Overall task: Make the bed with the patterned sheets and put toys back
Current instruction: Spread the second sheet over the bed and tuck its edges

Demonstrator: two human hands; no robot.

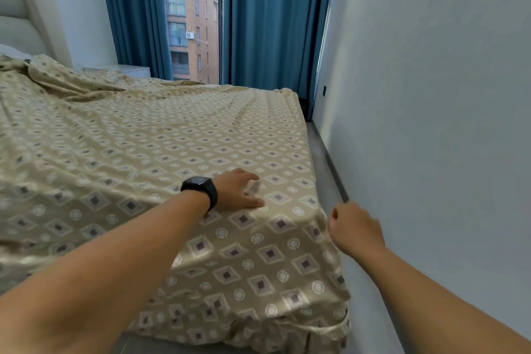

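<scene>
A beige patterned sheet [161, 135] with diamonds and circles covers the bed, rumpled near the headboard at the far left. My left hand [238, 191], with a black watch on the wrist, lies flat on the sheet near the bed's right edge, fingers pressing the fabric. My right hand [355, 228] is beside the bed's right edge, fingers curled, apparently pinching the sheet's edge where it drapes down; the contact itself is hidden behind the hand. No toys are in view.
A grey wall [431, 95] runs close along the right, leaving a narrow floor gap [324, 181] beside the bed. Blue curtains [267, 23] frame a window ahead. A padded headboard [17, 14] and a white nightstand [126, 69] stand at the far left.
</scene>
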